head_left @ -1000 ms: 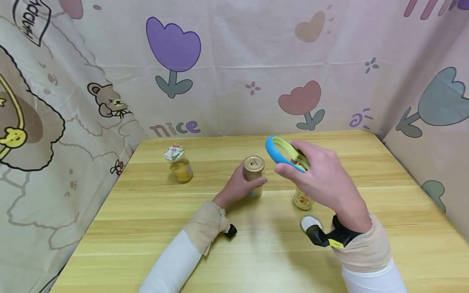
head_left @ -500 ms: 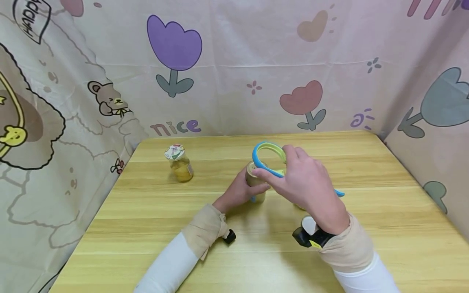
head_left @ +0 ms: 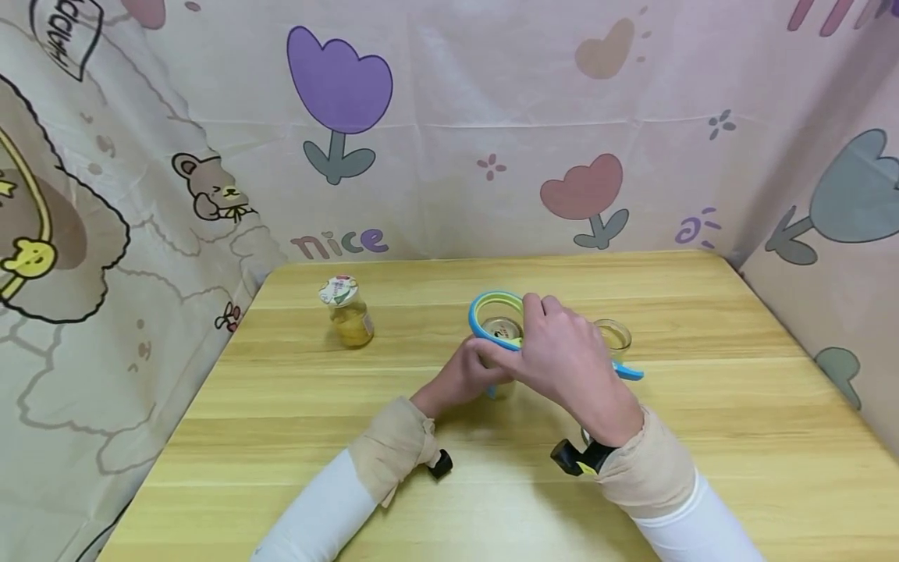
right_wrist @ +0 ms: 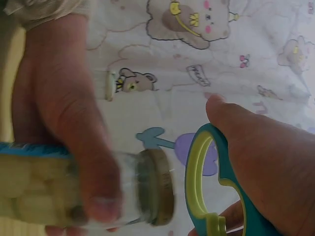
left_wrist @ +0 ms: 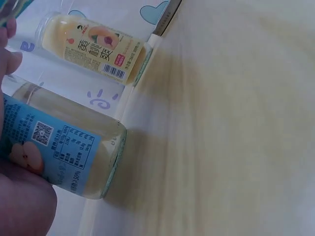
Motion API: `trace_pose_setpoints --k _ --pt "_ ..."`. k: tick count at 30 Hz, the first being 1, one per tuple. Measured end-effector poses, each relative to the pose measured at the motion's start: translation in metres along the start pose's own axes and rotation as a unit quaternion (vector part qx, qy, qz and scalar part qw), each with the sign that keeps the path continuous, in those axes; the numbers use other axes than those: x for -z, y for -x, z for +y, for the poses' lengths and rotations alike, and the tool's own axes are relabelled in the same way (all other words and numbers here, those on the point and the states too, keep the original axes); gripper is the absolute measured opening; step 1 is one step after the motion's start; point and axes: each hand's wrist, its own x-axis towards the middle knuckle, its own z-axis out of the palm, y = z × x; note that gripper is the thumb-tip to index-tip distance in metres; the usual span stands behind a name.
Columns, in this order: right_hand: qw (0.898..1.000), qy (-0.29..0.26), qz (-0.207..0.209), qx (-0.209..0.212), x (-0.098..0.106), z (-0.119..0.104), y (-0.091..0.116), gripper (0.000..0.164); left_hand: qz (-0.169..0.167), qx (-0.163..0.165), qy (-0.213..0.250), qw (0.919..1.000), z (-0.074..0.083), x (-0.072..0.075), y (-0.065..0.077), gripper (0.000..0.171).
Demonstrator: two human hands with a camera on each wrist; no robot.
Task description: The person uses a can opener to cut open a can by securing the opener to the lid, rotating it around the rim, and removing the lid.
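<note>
My left hand (head_left: 460,375) grips a glass jar (left_wrist: 61,140) with a blue label showing a cut apple. The jar stands upright, pale pieces inside, its gold lid (right_wrist: 160,187) facing up. My right hand (head_left: 572,363) holds a blue and yellow-green jar opener (head_left: 480,316), its ring over the lid in the head view. From the right wrist, a small gap shows between the opener's ring (right_wrist: 193,182) and the lid. Behind my right hand stands a second jar (left_wrist: 98,49) with a yellow peach label and an uncovered rim; the hand hides most of it in the head view.
On the left of the wooden table (head_left: 281,484) stands a third jar (head_left: 351,320), yellow inside, with a white printed lid. A loose round lid lies mostly hidden behind my right wrist. Printed cloth (head_left: 449,94) hangs behind the table and along both sides.
My right hand has moved left and slightly down, bringing the jar opener from beside the jar to over its lid. The left hand keeps its grip and shifts slightly right with the jar.
</note>
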Motion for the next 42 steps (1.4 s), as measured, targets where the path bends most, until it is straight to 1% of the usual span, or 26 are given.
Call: trace_pose_setpoints --k 4,8,12,17,21,27,35,42 --pt "1.0 0.015 -0.004 0.004 -0.006 0.003 0.003 0.077 -0.017 0.022 0.008 0.9996 0.005 -0.001 0.002 0.036" --pt "0.999 0.031 -0.036 -0.006 -0.011 0.004 0.006 0.082 -0.03 0.021 0.028 0.9989 0.006 0.0 0.004 0.048" --pt "0.998 0.045 -0.038 -0.002 -0.016 0.006 0.007 0.083 -0.029 0.017 0.047 0.9983 0.004 0.0 0.006 0.052" --pt "0.998 0.053 -0.034 0.009 -0.018 0.007 0.007 0.083 -0.026 0.026 0.051 0.998 0.005 -0.002 0.007 0.053" --pt "0.998 0.057 -0.031 0.023 -0.02 0.008 0.009 0.083 -0.027 0.027 0.055 0.9977 0.005 -0.002 0.007 0.054" --pt "0.998 0.054 -0.008 0.037 -0.025 0.01 0.013 0.081 -0.026 0.019 0.06 0.9977 0.002 -0.003 0.007 0.056" --pt "0.998 0.043 -0.005 0.045 -0.028 0.012 0.013 0.079 -0.023 0.002 0.064 0.9977 0.0 -0.003 0.007 0.053" --pt "0.995 0.056 -0.002 0.081 -0.03 0.014 0.011 0.079 -0.023 0.002 0.071 0.9972 0.0 -0.001 0.008 0.051"
